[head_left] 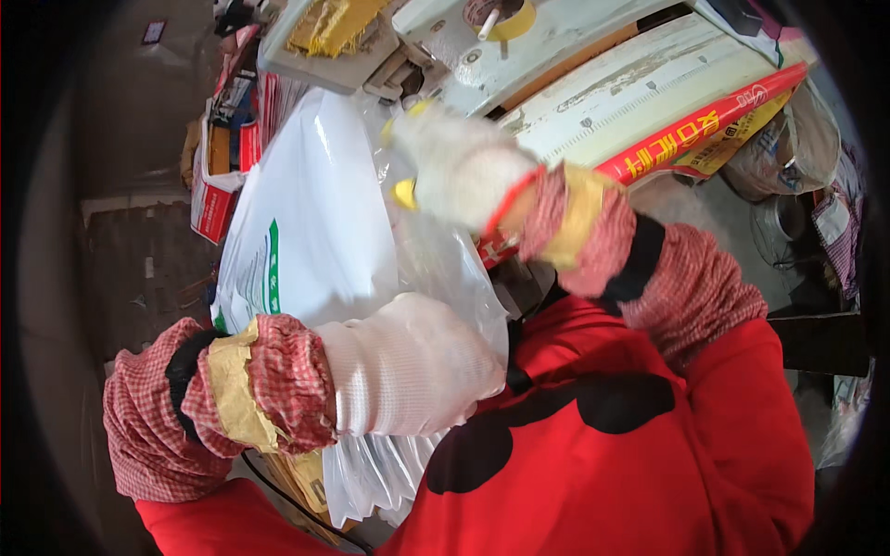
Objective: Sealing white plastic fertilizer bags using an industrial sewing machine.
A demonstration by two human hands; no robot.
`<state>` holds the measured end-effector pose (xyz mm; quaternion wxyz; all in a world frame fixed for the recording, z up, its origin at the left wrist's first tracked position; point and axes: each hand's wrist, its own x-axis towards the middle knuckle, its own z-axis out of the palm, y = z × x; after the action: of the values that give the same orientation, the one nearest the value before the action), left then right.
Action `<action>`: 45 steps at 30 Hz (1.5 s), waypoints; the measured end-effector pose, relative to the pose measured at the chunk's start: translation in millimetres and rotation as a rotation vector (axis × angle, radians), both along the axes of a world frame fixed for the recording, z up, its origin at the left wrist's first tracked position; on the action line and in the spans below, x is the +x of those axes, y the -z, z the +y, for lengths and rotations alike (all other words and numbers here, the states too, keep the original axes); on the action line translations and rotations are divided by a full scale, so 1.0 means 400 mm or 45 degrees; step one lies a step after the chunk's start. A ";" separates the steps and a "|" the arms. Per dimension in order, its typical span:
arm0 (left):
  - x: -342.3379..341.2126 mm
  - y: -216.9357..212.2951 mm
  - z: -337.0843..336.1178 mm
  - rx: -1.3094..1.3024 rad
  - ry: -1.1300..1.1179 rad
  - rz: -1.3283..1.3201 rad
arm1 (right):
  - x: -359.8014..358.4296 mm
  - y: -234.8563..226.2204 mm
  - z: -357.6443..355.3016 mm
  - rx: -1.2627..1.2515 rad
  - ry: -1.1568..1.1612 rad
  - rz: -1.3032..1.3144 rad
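A large white plastic bag (320, 199) with green print hangs in front of me, a clear film layer along its right side. My left hand (422, 361), in a white knit glove, is bent inward and closed against the bag's near edge, its fingers mostly hidden. Pleated clear plastic (380, 473) spreads out below that hand. My right hand (459, 157), in a white glove with yellow fingertips, is at the upper right side of the bag. It is smeared by motion, so its grip on the film is unclear.
Behind the bag stands a pale machine (445, 56) bearing a roll of yellow tape (510, 18) and a yellow cloth (334, 26). A red printed strip (686, 134) edges the pale surface at right. Red and white cartons (215, 204) sit left; a clear bag (788, 148) lies far right.
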<state>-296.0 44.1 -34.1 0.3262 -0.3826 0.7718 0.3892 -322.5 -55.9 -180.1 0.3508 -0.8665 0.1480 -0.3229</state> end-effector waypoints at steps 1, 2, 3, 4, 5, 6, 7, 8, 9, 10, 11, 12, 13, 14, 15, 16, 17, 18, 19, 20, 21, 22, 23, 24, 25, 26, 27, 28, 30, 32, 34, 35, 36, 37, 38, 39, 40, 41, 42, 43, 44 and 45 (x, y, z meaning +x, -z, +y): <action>-0.003 -0.004 0.004 -0.034 0.014 -0.015 | -0.007 -0.002 -0.011 0.040 -0.059 0.045; -0.004 -0.008 0.006 -0.037 0.025 0.014 | 0.001 -0.002 -0.014 0.014 -0.053 0.135; -0.007 -0.007 0.012 -0.099 0.015 0.131 | 0.014 0.010 -0.016 -0.006 -0.019 0.210; -0.007 -0.009 0.021 -0.093 0.063 0.069 | 0.032 0.024 -0.011 -0.066 0.027 0.274; -0.010 -0.009 0.026 -0.143 0.086 0.094 | 0.055 0.041 -0.004 -0.139 0.096 0.336; -0.013 -0.010 0.034 -0.280 0.091 0.184 | 0.082 0.052 0.003 -0.312 0.278 0.382; -0.017 -0.014 0.033 -0.232 0.142 0.062 | 0.102 0.061 0.011 -0.238 0.340 0.449; -0.023 -0.016 0.031 -0.271 0.177 0.006 | 0.120 0.063 0.014 -0.163 0.403 0.515; -0.029 -0.025 0.020 -0.307 0.213 -0.050 | 0.126 0.057 0.018 -0.087 0.478 0.535; -0.037 -0.032 0.001 -0.267 0.249 -0.105 | 0.125 0.047 0.016 -0.037 0.449 0.623; -0.043 -0.040 -0.021 -0.229 0.287 -0.162 | 0.114 0.028 0.012 0.011 0.433 0.667; -0.049 -0.051 -0.055 -0.124 0.325 -0.208 | 0.092 0.009 0.009 0.020 0.336 0.695; -0.040 -0.067 -0.089 -0.218 0.279 -0.297 | 0.069 -0.012 0.004 0.027 0.239 0.721; -0.039 -0.089 -0.124 -0.222 0.234 -0.431 | 0.039 -0.034 0.001 0.035 0.137 0.748; -0.027 -0.103 -0.152 -0.077 0.167 -0.833 | 0.021 -0.046 -0.004 0.040 0.036 0.774; -0.023 -0.130 -0.151 -0.085 0.302 -0.881 | 0.005 -0.062 -0.014 0.051 -0.060 0.790; -0.006 -0.152 -0.153 -0.077 0.456 -1.148 | 0.009 -0.059 -0.020 -0.005 -0.173 0.736; 0.003 -0.165 -0.135 -0.121 0.494 -1.126 | 0.012 -0.060 -0.027 -0.246 -0.304 0.717; 0.015 -0.169 -0.118 0.011 0.501 -1.260 | 0.040 -0.040 -0.031 -0.307 -0.230 0.667; 0.026 -0.170 -0.095 0.090 0.637 -1.248 | 0.071 -0.025 -0.029 -0.393 -0.147 0.513; 0.034 -0.164 -0.078 0.051 0.810 -1.096 | 0.114 0.002 -0.027 -0.484 -0.059 0.353; 0.041 -0.152 -0.064 0.104 0.790 -1.095 | 0.155 0.035 -0.020 -0.661 0.045 0.327; 0.039 -0.136 -0.054 0.008 0.790 -0.972 | 0.197 0.068 -0.012 -0.809 0.270 0.323; 0.029 -0.120 -0.039 0.032 0.678 -0.966 | 0.233 0.099 -0.004 -1.044 0.522 0.459; 0.014 -0.106 -0.033 -0.121 0.553 -0.837 | 0.262 0.126 0.012 -1.351 0.836 0.590; -0.004 -0.092 -0.035 -0.200 0.538 -0.719 | 0.287 0.145 0.025 -1.671 1.211 0.779; -0.022 -0.091 -0.043 -0.265 0.602 -0.743 | 0.300 0.160 0.037 -1.901 1.558 0.962; -0.039 -0.094 -0.058 -0.398 0.647 -0.697 | 0.303 0.172 0.036 -1.912 1.604 1.020; -0.056 -0.121 -0.100 -0.434 0.519 -0.717 | 0.288 0.182 0.033 -2.122 1.795 1.137; -0.037 -0.179 -0.146 -0.074 0.450 -1.241 | 0.255 0.182 0.018 -2.518 2.061 1.245; -0.009 -0.230 -0.148 -0.344 0.428 -1.418 | 0.226 0.173 0.002 -2.910 2.334 1.310; 0.001 -0.249 -0.125 -0.607 0.365 -1.516 | 0.219 0.166 -0.004 -3.260 2.127 1.389; 0.008 -0.241 -0.088 -0.704 0.413 -1.364 | 0.215 0.161 -0.010 -3.786 1.827 1.416; 0.009 -0.218 -0.041 -0.649 0.369 -1.353 | 0.217 0.155 -0.014 -4.039 1.628 1.362; 0.010 -0.185 -0.001 -0.485 -0.041 -1.216 | 0.221 0.153 -0.018 -3.882 1.842 1.442; 0.003 -0.146 0.039 -0.288 -0.317 -1.096 | 0.230 0.152 -0.018 -3.711 2.046 1.513; 0.002 -0.116 0.056 -0.308 0.008 -0.868 | 0.239 0.154 -0.019 -3.529 2.235 1.582; -0.008 -0.084 0.062 -0.319 0.197 -0.597 | 0.251 0.160 -0.020 -3.341 2.411 1.653; -0.022 -0.056 0.056 -0.492 0.423 -0.448 | 0.262 0.167 -0.020 -3.145 2.569 1.721; -0.022 -0.045 0.030 -0.563 0.521 -0.357 | 0.272 0.177 -0.020 -2.999 2.669 1.791; -0.033 -0.036 -0.002 -0.529 0.480 -0.399 | 0.284 0.186 -0.016 -3.125 2.534 1.717; -0.018 -0.050 -0.057 -0.468 0.374 -0.342 | 0.293 0.195 -0.012 -3.292 2.338 1.651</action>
<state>-303.2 21.2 -14.3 0.4035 -0.3676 0.8266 0.1369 -205.2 -60.7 -258.1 0.9237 0.1819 -0.3289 -0.0736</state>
